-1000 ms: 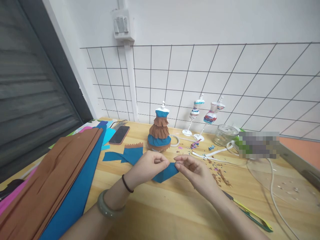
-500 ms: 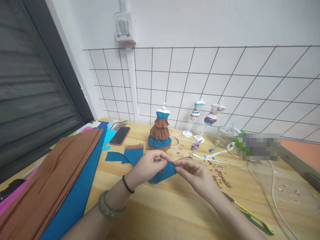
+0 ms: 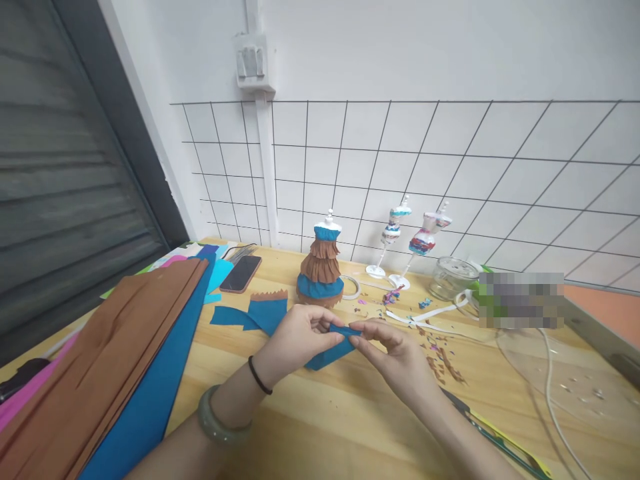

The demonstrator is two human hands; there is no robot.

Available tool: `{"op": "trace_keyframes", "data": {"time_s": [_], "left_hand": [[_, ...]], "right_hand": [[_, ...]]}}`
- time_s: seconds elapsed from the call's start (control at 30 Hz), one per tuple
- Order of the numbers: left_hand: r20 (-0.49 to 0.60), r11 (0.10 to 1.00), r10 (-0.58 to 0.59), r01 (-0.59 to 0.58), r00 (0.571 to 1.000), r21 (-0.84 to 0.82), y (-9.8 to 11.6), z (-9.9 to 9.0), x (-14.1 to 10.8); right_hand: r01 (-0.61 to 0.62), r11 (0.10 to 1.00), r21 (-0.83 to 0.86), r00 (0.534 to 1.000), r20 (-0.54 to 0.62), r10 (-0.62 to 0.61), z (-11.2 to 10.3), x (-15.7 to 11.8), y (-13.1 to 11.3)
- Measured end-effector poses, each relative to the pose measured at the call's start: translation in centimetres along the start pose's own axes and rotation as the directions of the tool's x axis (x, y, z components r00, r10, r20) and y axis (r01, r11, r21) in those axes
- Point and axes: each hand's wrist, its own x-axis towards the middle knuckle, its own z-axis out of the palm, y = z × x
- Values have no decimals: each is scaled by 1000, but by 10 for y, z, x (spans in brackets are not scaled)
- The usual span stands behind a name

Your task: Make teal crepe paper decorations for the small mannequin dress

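Note:
Between both hands, a strip of blue crepe paper (image 3: 327, 357) is pinched along its upper edge, which looks folded over. My left hand (image 3: 307, 337) is closed on the paper with thumb and fingers. On the same edge, a short way to the right, my right hand (image 3: 387, 343) pinches it too. Behind the hands stands a miniature dress form (image 3: 320, 267) in a dress of blue and brown ruffled paper. To the left lie cut pieces of blue paper (image 3: 267, 315), one with a jagged brown edge.
Sheets of brown crepe paper (image 3: 110, 327) and blue paper cover the table's left side, near a phone (image 3: 241, 274). Two more small dress forms (image 3: 423, 237), a glass jar (image 3: 453, 277), a tape roll (image 3: 351, 288), paper scraps (image 3: 443, 363) and a yellow-green cutter (image 3: 510, 437) are behind and right.
The fingers have shifted along the blue paper's upper edge, and more of a folded band shows between them. The view has tilted slightly.

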Motion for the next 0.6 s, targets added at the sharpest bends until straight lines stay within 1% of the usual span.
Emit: {"op": "trace_keyframes", "data": {"time_s": [0.2,0.3,0.53,0.6], "left_hand": [[-36,998,1,1,999,60,-4,1,1],[-48,998,9,-6,999,57,-6,2,2],[-5,998,9,-9,1000,64,-7,-1,2],[-18,996,8,-6,1000,91,-6,-1,1]], "right_hand": [[39,997,-60,999,10,-38,0,0,-1],[55,995,-78,998,34,-52,-1,1,-3],[93,991,-93,992,89,-85,-2,2,-5],[104,991,-90,991,99,-95,-1,3,-4]]}}
